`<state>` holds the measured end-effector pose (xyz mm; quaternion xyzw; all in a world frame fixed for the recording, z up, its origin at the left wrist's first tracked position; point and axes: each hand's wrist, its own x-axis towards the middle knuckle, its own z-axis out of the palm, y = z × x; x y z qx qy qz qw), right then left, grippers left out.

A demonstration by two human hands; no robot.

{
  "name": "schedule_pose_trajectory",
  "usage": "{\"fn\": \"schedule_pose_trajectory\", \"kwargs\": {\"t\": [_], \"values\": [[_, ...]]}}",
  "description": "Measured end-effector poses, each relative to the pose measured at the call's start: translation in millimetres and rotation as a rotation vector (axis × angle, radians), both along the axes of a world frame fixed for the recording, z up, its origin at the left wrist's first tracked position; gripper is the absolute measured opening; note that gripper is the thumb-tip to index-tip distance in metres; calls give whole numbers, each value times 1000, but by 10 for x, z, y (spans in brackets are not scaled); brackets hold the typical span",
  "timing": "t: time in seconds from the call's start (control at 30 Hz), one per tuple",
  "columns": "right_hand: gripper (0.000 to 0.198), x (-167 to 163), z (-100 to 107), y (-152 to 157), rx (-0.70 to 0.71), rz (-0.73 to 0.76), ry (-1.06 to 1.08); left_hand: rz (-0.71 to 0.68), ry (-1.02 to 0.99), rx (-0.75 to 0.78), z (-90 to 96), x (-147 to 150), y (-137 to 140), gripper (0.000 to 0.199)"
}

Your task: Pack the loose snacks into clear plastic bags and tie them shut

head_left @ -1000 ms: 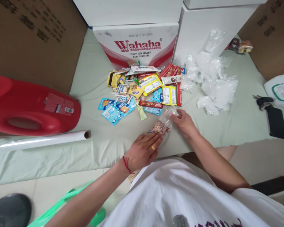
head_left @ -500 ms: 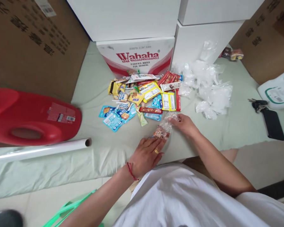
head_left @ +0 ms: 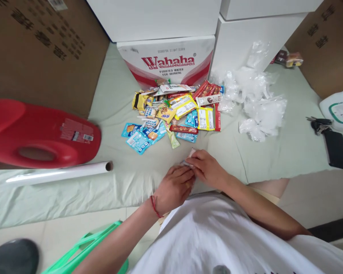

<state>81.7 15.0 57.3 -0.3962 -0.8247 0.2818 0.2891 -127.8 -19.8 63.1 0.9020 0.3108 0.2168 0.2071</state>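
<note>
A small snack packet in clear plastic (head_left: 189, 159) lies at the front of the cloth-covered table, mostly hidden under my fingers. My left hand (head_left: 175, 186), with a red string on the wrist, presses its closed fingers over the packet's near side. From the right, my right hand (head_left: 210, 169) pinches the plastic at the packet's far end, close against the left fingertips. Just beyond both hands is a pile of wrapped snacks: blue packets (head_left: 140, 141), a red bar (head_left: 184, 129), a green stick pack (head_left: 172, 139) and yellow packets (head_left: 205, 118).
Crumpled clear plastic bags (head_left: 254, 95) lie right of the pile. A Wahaha carton (head_left: 168, 64) stands behind it. On the left are a red jug (head_left: 45, 133) and a white roll (head_left: 63, 173). Keys (head_left: 320, 125), a phone (head_left: 336, 150) and a white bottle (head_left: 341, 108) sit at right.
My right hand has moved down and left toward my left hand, bringing the loose plastic in over the packet. Less of the packet shows now. The view has shifted slightly.
</note>
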Motion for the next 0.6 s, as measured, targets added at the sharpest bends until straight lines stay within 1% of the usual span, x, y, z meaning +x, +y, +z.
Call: {"fn": "schedule_pose_trajectory", "kwargs": {"t": [0.03,0.07,0.1,0.13,0.2,0.23,0.27,0.3,0.37,0.43,0.47,0.5,0.53,0.57,0.6], "values": [[36,5,-16,-17,-3,7,-19,12,-97,-45,-1,-75,-65,26],[37,18,-24,-30,-4,16,-31,66,-200,-109,-11,-154,-135,25],[37,37,-24,-39,-5,26,-38,180,-291,-183,-31,-228,-204,24],[38,60,-17,-48,-6,39,-38,345,-353,-258,-60,-290,-263,24],[41,106,7,-63,-17,63,-10,701,-363,-358,-138,-357,-333,25],[43,127,20,-70,-32,69,15,833,-322,-373,-180,-354,-340,27],[44,146,31,-76,-52,71,44,911,-269,-368,-220,-327,-332,29],[44,161,40,-82,-75,69,71,939,-215,-351,-253,-279,-312,31],[44,181,50,-90,-116,62,105,918,-135,-291,-290,-144,-264,34],[48,184,51,-96,-134,49,107,880,-100,-251,-281,-6,-232,30],[50,181,48,-98,-132,37,100,859,-103,-259,-263,48,-227,26],[52,176,43,-99,-125,22,92,837,-125,-293,-237,84,-231,20],[53,169,38,-98,-117,6,85,818,-165,-359,-206,101,-242,17],[53,162,32,-96,-110,-11,80,808,-224,-460,-171,98,-260,15],[54,154,26,-92,-107,-22,77,814,-301,-593,-135,79,-284,16]]}}
